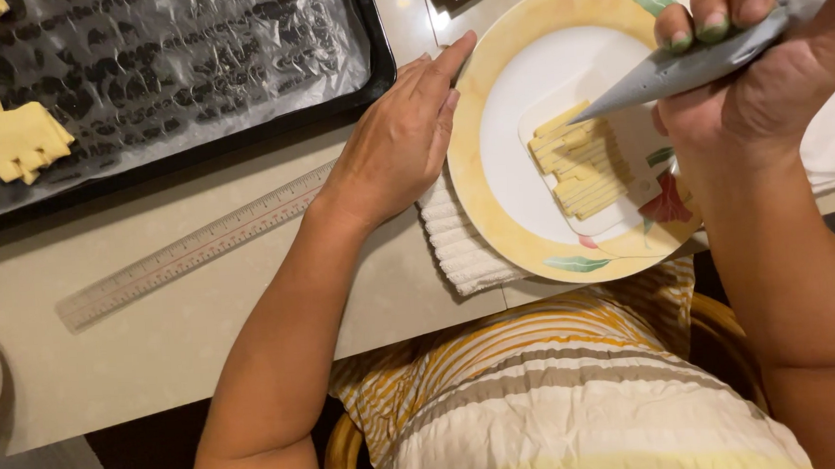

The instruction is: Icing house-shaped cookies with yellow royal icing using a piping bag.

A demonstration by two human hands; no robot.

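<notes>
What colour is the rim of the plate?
Yellow, with painted leaves and a red flower, on the plate; head view.

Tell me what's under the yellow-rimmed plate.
A white ribbed towel sticks out from under the plate at its left and lower edge, lying on the beige table. How far the towel runs beneath the plate is hidden. The left hand rests against the plate's rim.
</notes>
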